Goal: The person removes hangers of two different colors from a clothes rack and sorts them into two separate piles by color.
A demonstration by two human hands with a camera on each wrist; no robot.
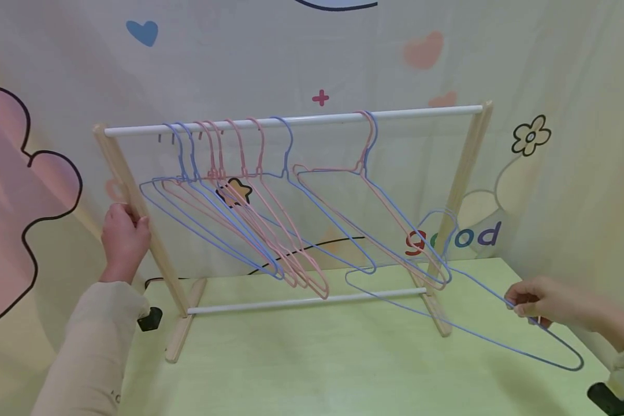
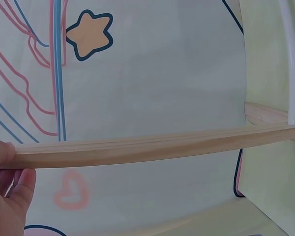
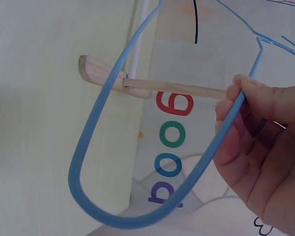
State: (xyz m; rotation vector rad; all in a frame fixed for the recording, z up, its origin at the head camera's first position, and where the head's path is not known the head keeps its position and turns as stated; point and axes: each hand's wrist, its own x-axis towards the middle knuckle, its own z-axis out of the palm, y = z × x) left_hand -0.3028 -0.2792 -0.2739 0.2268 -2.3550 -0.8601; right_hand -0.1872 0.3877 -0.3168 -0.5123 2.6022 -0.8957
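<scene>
A small clothes rack has a white top rail (image 1: 421, 113) and pale wooden side posts. My left hand (image 1: 125, 237) grips the rack's left post (image 2: 152, 153), thumb on one side and fingers on the other. Out to the right, my right hand (image 1: 556, 303) pinches a blue wire hanger (image 3: 74, 169) by one side of its frame. This hanger is off the rail, its hook close to the right post. Several blue and pink hangers hang from the left half of the rail. A pink hanger and a blue hanger (image 1: 395, 203) hang close together farther right.
The rack's wooden feet (image 1: 442, 318) stand on a pale green tabletop (image 1: 312, 364), joined by a white lower bar (image 1: 307, 301). Behind it hangs a printed curtain (image 1: 270, 63) with hearts, flowers and the word "good".
</scene>
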